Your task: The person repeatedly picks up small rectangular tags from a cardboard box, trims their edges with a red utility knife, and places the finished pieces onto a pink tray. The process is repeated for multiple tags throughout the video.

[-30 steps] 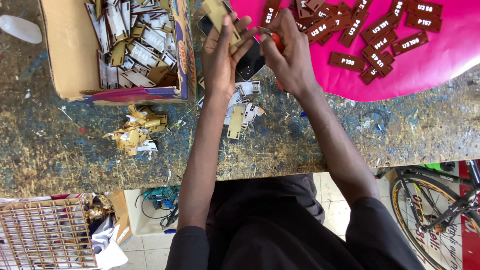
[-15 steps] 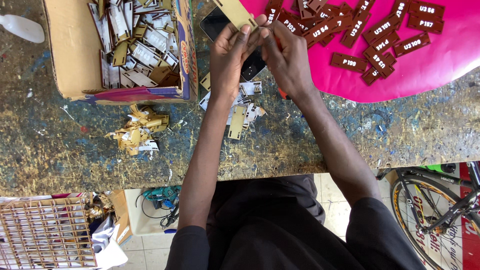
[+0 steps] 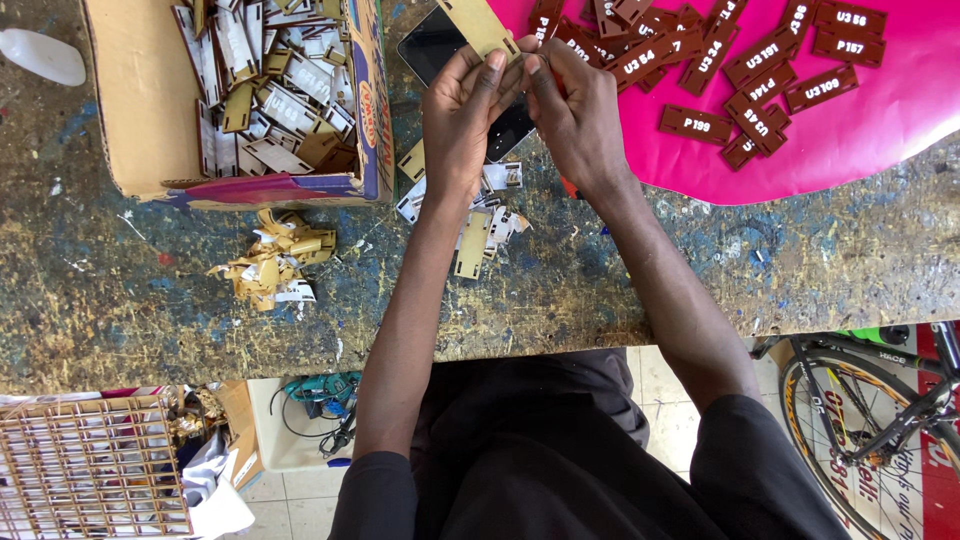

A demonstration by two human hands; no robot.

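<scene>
My left hand grips a flat tan rectangular tag with a small hole, holding it up over the worn table. My right hand pinches the tag's lower corner, fingertips against my left thumb. Under both hands lies a black phone. Several brown tags with white lettering are spread on a pink sheet to the right. A few white and tan tags lie on the table below my wrists.
An open cardboard box filled with white and tan tags stands at the upper left. A heap of peeled scraps lies before it. A wooden lattice sits lower left, a bicycle wheel lower right, a white object far left.
Both hands have closed together on the tan tag, and my right hand's fingers now pinch its lower corner. A red object seen by my right hand earlier is hidden.
</scene>
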